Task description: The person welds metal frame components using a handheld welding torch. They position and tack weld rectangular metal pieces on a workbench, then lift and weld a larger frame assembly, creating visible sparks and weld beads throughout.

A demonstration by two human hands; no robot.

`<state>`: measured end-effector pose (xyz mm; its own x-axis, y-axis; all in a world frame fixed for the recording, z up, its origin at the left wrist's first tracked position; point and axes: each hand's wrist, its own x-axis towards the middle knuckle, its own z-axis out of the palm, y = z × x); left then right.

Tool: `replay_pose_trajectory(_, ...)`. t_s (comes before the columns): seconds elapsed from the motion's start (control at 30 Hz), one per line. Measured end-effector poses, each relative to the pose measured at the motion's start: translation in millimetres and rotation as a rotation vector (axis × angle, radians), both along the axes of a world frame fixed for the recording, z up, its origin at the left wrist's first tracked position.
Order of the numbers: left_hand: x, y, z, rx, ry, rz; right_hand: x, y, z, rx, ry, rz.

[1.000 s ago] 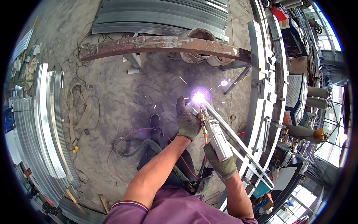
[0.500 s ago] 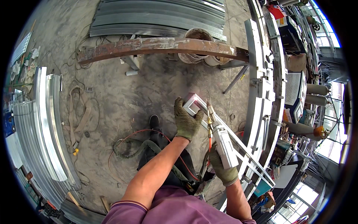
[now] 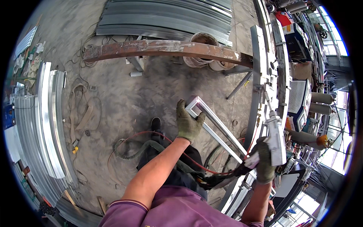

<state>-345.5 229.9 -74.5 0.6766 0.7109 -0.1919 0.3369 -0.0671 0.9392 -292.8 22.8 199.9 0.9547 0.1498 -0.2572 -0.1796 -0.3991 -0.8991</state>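
In the picture's center, the gloved left hand [image 3: 190, 124] grasps a silver square-tube assembly [image 3: 221, 126] by its corner [image 3: 194, 101], seemingly joined, any work left unclear; at lower right, the gloved right hand [image 3: 266, 163] grips a white welding gun [image 3: 277, 140], held well apart.

I'm standing in a metal workshop: stained concrete floor [image 3: 151, 85] underfoot, long ribbed metal sheets [image 3: 164, 19] at twelve o'clock, shiny metal profiles [image 3: 44, 125] piled at nine, and gas cylinders [image 3: 321, 98] beside a boxy machine [image 3: 298, 99] at three.
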Motion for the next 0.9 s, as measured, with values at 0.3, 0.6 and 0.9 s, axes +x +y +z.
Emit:
replay_pose_trajectory(0.3, -2, 0, 6, 0.111, 0.064, 0.033, 39, -18, 19, -0.113, 0.351, 0.317)
replay_pose_trajectory(0.6, 3, -27, 11, 0.203, 0.086, 0.256, 55, -27, -58, -0.197, -0.123, 0.992)
replay_pose_trajectory(0.9, 6, -30, 4, 0.298, 0.075, 0.297, 59, -7, -67, -0.189, -0.034, 1.040)
